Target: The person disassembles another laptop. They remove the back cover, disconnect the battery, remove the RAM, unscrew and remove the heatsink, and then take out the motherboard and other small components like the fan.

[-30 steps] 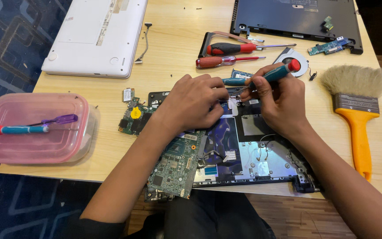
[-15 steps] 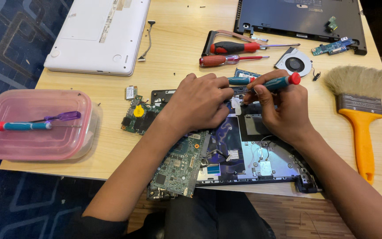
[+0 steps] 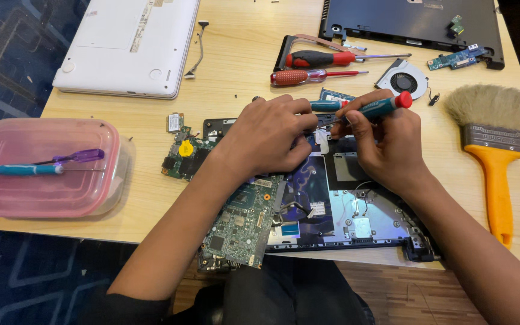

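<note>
screwdriver (image 3: 380, 107) tip hidden (behind fingers (image 3: 356, 129))

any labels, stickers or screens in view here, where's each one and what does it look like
White laptop: far left of the table, closed; a pale rectangular label strip near its top edge, print too small to tell.
Green circuit board: under the left hand; a small white rectangular sticker at its upper edge.
Yellow round sticker: on the small board left of that hand.
No lit screens in view.
</note>
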